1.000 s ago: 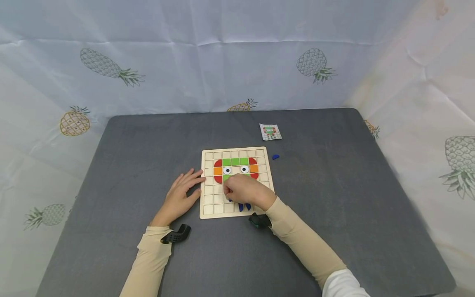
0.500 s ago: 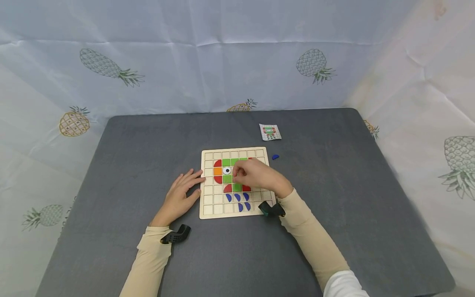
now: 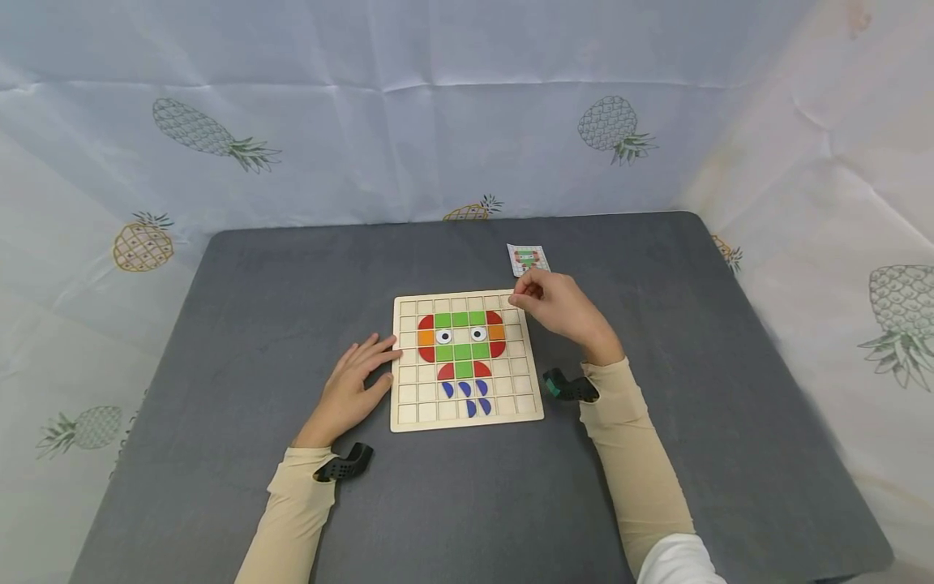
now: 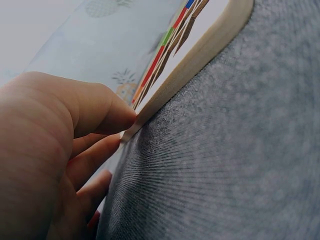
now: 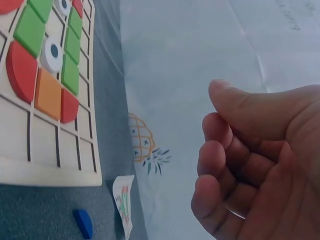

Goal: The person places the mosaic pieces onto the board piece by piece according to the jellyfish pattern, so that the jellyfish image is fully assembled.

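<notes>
A pale wooden grid board (image 3: 407, 410) lies on the table. Set on it are green squares (image 3: 463, 352), red quarter-round pieces (image 3: 498, 349), orange pieces (image 3: 496, 332) and two white eye discs (image 3: 478, 333). Several blue half-round pieces (image 3: 471, 408) are on its lower rows. With fingers fairly straight, my left hand (image 3: 357, 385) touches the board's left edge. My right hand (image 3: 562, 308) hovers over the far right corner, fingers loosely curled around nothing. A loose blue half-round piece (image 5: 83, 223) lies beside the board, hidden by that hand in the head view.
A small printed card (image 3: 527, 257) with a coloured grid picture lies beyond the board's far right corner. The dark grey tabletop (image 3: 306, 300) extends around it. Behind stands a pale pineapple-print cloth (image 3: 409, 146).
My right hand has moved from the board's lower middle up and right to its far right corner, uncovering the pieces. My left hand stays at the left edge.
</notes>
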The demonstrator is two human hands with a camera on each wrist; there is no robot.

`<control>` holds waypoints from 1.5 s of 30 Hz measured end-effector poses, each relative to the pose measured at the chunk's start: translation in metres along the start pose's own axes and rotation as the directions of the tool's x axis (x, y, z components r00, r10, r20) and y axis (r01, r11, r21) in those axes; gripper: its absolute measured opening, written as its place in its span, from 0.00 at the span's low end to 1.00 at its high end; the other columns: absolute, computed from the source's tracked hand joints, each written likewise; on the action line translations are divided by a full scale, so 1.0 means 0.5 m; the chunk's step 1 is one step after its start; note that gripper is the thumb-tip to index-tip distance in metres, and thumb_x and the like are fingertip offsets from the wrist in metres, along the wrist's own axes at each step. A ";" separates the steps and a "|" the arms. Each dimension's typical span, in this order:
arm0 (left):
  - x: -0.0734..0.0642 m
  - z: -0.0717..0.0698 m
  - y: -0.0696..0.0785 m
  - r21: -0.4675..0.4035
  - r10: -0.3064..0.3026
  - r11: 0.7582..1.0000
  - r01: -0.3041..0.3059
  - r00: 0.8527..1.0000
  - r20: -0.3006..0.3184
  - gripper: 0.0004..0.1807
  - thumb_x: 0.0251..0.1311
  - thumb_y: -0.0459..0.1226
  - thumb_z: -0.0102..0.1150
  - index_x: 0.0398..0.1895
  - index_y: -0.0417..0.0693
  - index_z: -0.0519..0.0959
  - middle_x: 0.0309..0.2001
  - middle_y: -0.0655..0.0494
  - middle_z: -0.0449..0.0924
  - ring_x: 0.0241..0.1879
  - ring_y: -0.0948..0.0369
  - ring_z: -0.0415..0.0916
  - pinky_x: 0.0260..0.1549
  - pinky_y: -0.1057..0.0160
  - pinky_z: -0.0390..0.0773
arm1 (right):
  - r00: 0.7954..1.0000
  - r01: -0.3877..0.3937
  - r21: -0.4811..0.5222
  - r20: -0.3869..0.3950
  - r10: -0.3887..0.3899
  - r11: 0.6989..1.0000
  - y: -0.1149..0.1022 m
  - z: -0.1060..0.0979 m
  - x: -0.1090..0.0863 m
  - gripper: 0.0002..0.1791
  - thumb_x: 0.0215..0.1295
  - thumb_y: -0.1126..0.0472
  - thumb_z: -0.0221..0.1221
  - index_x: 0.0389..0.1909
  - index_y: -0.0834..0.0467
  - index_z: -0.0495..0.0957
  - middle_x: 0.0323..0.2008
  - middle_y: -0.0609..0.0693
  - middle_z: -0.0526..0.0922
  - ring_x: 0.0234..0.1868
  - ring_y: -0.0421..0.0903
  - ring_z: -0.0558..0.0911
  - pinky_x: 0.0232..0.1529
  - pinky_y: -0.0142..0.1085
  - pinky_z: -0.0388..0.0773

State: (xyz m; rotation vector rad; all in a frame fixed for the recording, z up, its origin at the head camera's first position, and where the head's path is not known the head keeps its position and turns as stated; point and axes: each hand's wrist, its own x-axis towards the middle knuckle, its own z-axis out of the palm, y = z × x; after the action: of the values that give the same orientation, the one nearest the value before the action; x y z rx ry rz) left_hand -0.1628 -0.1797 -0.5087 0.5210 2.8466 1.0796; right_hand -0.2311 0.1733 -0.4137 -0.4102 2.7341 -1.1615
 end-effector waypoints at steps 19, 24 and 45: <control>-0.001 -0.002 0.003 -0.002 0.000 1.000 0.000 1.000 0.000 0.22 0.69 0.35 0.59 0.66 0.47 0.77 0.76 0.52 0.66 0.80 0.48 0.52 0.80 0.42 0.43 | 0.990 -0.138 -0.066 -0.026 0.137 0.988 0.064 -0.021 0.007 0.16 0.77 0.59 0.54 0.58 0.62 0.80 0.49 0.59 0.82 0.43 0.54 0.78 0.41 0.44 0.76; -0.001 -0.002 0.002 -0.002 0.003 1.000 -0.003 1.000 -0.001 0.22 0.69 0.35 0.59 0.66 0.47 0.77 0.76 0.52 0.66 0.80 0.48 0.52 0.80 0.42 0.43 | 0.989 -0.144 -0.104 0.016 0.146 0.984 0.084 -0.005 0.015 0.17 0.76 0.60 0.55 0.61 0.61 0.80 0.55 0.60 0.80 0.49 0.55 0.80 0.45 0.47 0.80; 0.000 -0.001 0.002 0.005 -0.002 1.000 0.002 1.000 0.002 0.22 0.69 0.35 0.60 0.66 0.48 0.77 0.76 0.52 0.66 0.80 0.48 0.52 0.80 0.42 0.44 | 0.973 -0.199 -0.297 0.054 0.225 0.934 0.113 0.024 0.029 0.17 0.70 0.66 0.58 0.58 0.62 0.80 0.53 0.62 0.78 0.50 0.56 0.76 0.54 0.53 0.78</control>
State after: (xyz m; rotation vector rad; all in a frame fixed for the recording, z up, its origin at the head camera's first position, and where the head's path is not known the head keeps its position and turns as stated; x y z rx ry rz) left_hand -0.1628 -0.1792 -0.5075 0.5192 2.8483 1.0719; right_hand -0.2530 0.1983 -0.4633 -0.1830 2.7914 -0.6763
